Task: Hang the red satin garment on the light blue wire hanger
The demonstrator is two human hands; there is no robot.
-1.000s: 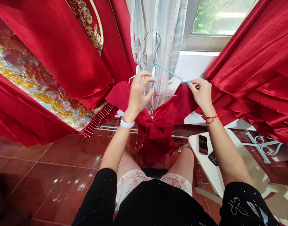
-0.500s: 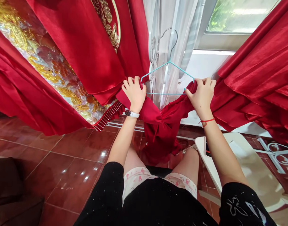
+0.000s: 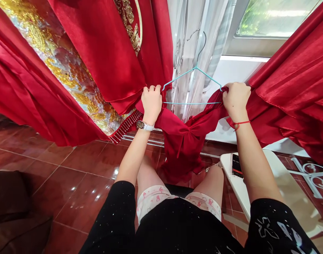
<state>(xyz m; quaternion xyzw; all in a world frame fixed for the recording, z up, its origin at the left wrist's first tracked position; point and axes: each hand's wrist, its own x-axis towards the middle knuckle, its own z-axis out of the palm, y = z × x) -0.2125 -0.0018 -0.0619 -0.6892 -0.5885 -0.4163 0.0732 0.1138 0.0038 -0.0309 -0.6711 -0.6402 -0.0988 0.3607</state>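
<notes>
A red dress (image 3: 184, 139) with a gathered front hangs from a light-blue wire hanger (image 3: 191, 103) with a silver hook. My left hand (image 3: 151, 102), wearing a white-banded watch (image 3: 145, 125), is closed on the dress's left shoulder at the hanger's left end. My right hand (image 3: 236, 98), with a red string bracelet (image 3: 237, 123), is closed on the other shoulder at the right end. The fabric is stretched between both hands. My fingertips are largely hidden behind the hands and cloth. The hook stands free above.
Red garments with gold embroidery (image 3: 82, 95) hang at left, and red satin (image 3: 290, 81) hangs at right. White sheer fabric (image 3: 187, 42) lies behind the hanger. A cream chair (image 3: 276, 173) holding a phone (image 3: 236, 165) stands at right. Dark brown furniture (image 3: 8, 201) sits at lower left.
My right hand has turned from a thumb-and-finger pinch to a closed grip and moved slightly right. The left fingers have curled tighter. The dress shoulders are pulled further outward, and the view has shifted.
</notes>
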